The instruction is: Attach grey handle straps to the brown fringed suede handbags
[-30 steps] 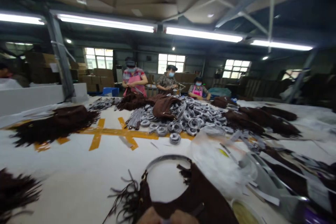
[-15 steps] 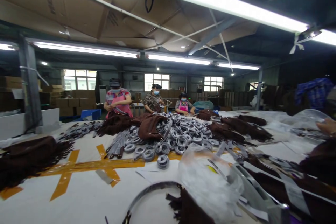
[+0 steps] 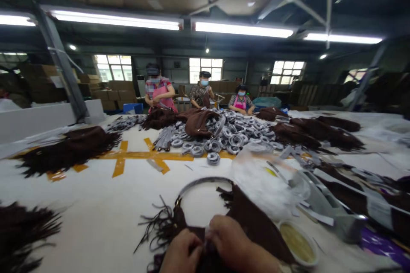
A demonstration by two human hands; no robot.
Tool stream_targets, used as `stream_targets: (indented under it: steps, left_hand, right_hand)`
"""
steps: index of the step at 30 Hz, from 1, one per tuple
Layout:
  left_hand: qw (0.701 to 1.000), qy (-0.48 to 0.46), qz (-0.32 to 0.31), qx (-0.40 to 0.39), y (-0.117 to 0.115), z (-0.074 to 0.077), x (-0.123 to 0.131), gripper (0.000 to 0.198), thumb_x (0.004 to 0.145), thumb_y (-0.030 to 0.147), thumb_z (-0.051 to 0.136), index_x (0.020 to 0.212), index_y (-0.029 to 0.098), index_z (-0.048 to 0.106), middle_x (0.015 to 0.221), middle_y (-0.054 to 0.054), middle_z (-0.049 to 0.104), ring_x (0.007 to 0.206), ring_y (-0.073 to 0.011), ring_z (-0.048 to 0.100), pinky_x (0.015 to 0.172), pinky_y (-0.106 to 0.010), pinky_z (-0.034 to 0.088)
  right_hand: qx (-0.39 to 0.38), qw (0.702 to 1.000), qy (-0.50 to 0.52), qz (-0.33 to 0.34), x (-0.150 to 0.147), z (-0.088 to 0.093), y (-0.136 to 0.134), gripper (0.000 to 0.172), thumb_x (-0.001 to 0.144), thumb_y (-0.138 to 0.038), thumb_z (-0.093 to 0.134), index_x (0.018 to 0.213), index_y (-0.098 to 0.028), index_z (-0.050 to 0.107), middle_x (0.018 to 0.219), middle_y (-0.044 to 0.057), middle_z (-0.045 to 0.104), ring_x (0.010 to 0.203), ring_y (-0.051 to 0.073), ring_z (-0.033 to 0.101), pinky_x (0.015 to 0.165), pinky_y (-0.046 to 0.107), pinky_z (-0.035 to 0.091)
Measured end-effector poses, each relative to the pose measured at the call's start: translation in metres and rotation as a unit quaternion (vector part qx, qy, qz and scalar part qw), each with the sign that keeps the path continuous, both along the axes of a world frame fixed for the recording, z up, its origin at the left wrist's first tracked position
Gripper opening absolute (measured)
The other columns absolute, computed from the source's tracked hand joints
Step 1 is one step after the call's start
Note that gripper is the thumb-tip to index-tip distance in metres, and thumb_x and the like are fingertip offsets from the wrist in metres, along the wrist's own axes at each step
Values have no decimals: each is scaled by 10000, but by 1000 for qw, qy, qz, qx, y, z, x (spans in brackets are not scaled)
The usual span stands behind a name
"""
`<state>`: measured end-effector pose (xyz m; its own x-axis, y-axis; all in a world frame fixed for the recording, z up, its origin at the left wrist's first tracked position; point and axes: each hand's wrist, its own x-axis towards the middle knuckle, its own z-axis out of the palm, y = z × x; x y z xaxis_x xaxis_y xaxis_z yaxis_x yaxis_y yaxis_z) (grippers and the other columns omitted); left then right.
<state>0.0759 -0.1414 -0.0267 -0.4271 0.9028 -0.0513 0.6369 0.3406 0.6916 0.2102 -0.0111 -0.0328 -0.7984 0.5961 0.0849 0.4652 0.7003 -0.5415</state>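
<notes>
A dark brown fringed bag [image 3: 256,217] with a wrapped, curved handle lies right in front of me, its lower part cut off by the frame. Both hands meet over its near side. My left hand [image 3: 184,251] is closed, fingers curled towards the right one. My right hand [image 3: 229,236] pinches beside it, and a small pale bit shows between them; what it is stays blurred. Right of the bag stands a white bowl [image 3: 297,243] with something yellowish inside. Behind it rests a crumpled clear plastic bag [image 3: 265,187].
A heap of grey wrapped coils [image 3: 237,132] fills the table's middle, with brown bags around it. More fringed bags lie left, one near [image 3: 22,239], one farther [image 3: 73,147]. A grey metal object [image 3: 342,213] stands right. Three people work across the table.
The view has tilted down and turned left, so the scene sits higher and farther right. Both my hands and the bowl have come into view at the brown bag.
</notes>
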Motion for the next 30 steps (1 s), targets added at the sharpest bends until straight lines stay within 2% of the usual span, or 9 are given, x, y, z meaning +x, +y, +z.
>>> stream_targets:
  steps: [3,7,10,13,16,19,23,25,30]
  left_hand:
    - [999,18,22,34,-5,-6,-3,180,781,133,491,741,188,658,840,-38,653,839,-189,604,789,-340,442]
    - [996,-59,24,57,-7,4,-6,173,798,206,542,834,204,711,870,-35,671,869,-182,610,823,-318,439]
    - [992,-97,-25,75,-2,9,-6,194,832,312,582,916,266,751,916,-17,680,916,-178,607,852,-301,431]
    - [993,-89,-64,41,4,4,-4,166,817,342,615,815,272,765,843,-5,649,839,-168,595,780,-290,420]
    - [996,-67,-61,19,6,-6,-2,175,811,324,611,745,240,750,806,-4,615,795,-161,579,741,-289,405]
    - [995,-74,-58,26,5,-13,-1,154,792,273,613,719,212,735,799,-7,606,798,-155,574,743,-282,402]
    - [996,-72,-52,26,6,-15,-4,154,781,273,622,728,193,743,784,-15,611,776,-156,572,720,-285,397]
    - [996,-59,-59,16,7,-16,-6,160,780,268,620,739,190,752,778,-21,622,779,-163,577,724,-292,396]
    - [996,-41,-80,6,6,-16,-5,186,799,275,595,777,201,764,804,-36,644,793,-178,592,741,-307,412]
  right_hand:
    - [-79,997,19,5,-1,2,-1,237,833,-277,528,662,-176,659,706,40,686,712,171,594,665,268,391]
    - [-181,982,43,21,-5,4,7,257,820,-288,535,605,-173,616,615,-4,625,641,144,554,617,246,366]
    - [-173,984,40,19,-5,4,6,246,814,-289,548,610,-171,618,611,-6,617,628,141,536,606,248,357]
    - [-155,987,40,19,-5,4,2,244,824,-282,541,638,-173,656,644,4,645,657,148,556,627,256,367]
    - [-172,984,47,18,-5,0,0,250,834,-286,539,664,-171,684,662,8,668,682,155,584,643,260,382]
    - [-229,972,49,17,1,-5,3,289,851,-347,544,684,-155,681,646,8,668,655,159,585,611,258,387]
    - [-278,958,28,68,10,-3,7,267,838,-378,594,826,-149,731,776,24,740,719,189,631,641,266,418]
    - [-276,957,25,84,11,0,6,217,825,-337,620,855,-162,744,828,22,757,771,203,652,671,268,432]
    - [-235,969,54,52,3,-2,-4,106,800,-252,652,783,-174,722,760,2,728,738,172,642,646,247,425]
